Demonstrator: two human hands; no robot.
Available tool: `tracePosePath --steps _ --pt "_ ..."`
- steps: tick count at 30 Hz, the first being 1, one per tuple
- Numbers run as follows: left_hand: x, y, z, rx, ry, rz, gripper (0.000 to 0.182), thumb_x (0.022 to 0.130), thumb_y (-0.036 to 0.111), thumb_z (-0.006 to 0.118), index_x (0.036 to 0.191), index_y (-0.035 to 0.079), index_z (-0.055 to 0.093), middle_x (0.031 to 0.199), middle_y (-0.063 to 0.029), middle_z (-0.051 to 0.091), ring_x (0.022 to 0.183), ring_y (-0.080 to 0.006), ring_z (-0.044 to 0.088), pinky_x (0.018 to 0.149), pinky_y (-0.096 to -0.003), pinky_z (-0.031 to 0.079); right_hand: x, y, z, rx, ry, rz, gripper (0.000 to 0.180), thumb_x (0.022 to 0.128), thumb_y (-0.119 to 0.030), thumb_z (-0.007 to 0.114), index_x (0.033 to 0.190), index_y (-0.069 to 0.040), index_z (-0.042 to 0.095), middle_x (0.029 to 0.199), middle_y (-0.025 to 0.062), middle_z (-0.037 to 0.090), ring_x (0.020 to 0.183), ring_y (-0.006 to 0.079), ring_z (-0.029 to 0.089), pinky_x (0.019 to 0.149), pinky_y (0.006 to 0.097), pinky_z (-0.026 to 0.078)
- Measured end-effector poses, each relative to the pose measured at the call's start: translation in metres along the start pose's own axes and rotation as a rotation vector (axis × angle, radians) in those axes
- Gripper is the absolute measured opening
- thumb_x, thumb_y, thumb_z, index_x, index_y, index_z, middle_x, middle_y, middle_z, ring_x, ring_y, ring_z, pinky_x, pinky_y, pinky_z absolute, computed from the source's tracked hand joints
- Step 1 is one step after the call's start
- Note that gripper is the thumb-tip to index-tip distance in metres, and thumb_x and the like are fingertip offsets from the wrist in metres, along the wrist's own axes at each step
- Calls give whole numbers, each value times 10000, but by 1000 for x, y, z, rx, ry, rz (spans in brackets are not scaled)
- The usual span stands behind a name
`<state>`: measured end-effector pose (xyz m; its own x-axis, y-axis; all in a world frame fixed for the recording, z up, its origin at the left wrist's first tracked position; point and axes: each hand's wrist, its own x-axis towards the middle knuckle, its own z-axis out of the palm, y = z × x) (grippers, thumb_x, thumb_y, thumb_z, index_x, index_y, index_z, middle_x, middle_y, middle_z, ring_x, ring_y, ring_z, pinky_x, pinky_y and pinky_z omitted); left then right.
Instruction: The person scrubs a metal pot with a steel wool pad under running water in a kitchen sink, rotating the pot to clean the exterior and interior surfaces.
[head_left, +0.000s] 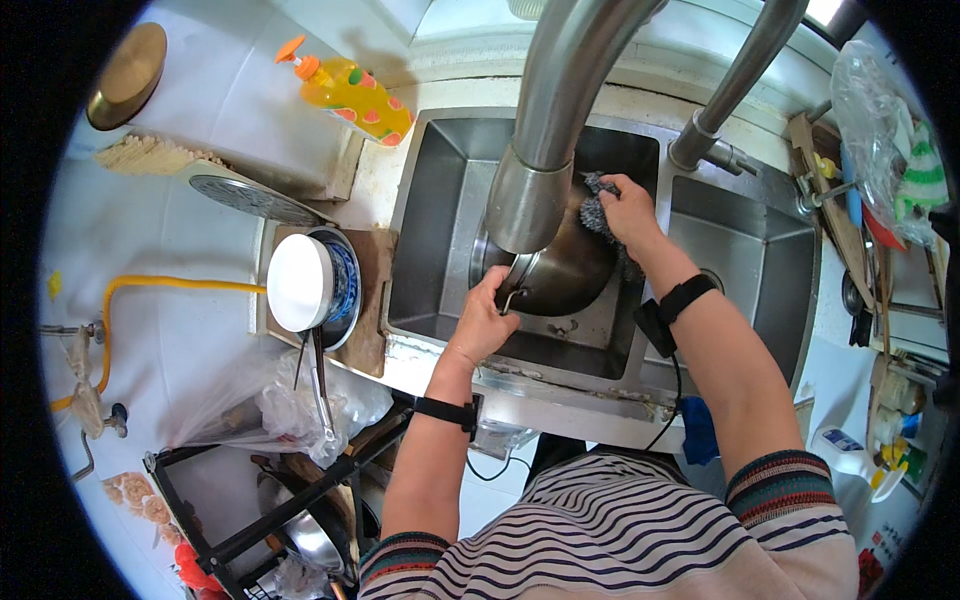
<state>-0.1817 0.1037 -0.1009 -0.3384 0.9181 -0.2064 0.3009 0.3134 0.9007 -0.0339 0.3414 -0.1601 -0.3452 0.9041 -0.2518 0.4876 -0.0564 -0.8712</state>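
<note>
A dark metal pot (581, 274) lies tilted on its side in the larger basin of a stainless steel sink (442, 217). My left hand (486, 315) grips the pot's rim near its wire handle, at the side towards me. In my right hand (628, 214) is a grey scouring pad (595, 214), pressed against the outside of the pot near its base. The wide steel faucet (529, 202) hangs over the pot and hides part of its rim and side. Whether water is running cannot be seen.
An orange-topped pump bottle (352, 101) stands behind the sink at the left. White bowls (300, 283) and a blue-patterned bowl (345, 281) are stacked on the left ledge. A second faucet (694, 139) rises by the smaller basin (780, 277). Utensils and plastic bags hang at the right.
</note>
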Motion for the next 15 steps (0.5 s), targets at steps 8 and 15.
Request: tracePosePath --steps 8,15 --pt "-10 -8 -36 294 -89 -201 455 772 -7 758 1193 9 586 1137 -213 668 1106 -385 637 967 -398 493 -52 -15 38 -127 22 -315 364 923 -102 665 1285 -96 632 1251 197 625 1158 418 567 1019 457 464" --pt "69 29 -27 -73 300 45 340 947 241 682 1129 -44 642 1031 -211 735 962 -229 689 843 -389 528 -87 -39 49 -176 -89 -442 413 858 -39 682 1261 -123 644 1394 154 535 1309 378 457 984 589 437"
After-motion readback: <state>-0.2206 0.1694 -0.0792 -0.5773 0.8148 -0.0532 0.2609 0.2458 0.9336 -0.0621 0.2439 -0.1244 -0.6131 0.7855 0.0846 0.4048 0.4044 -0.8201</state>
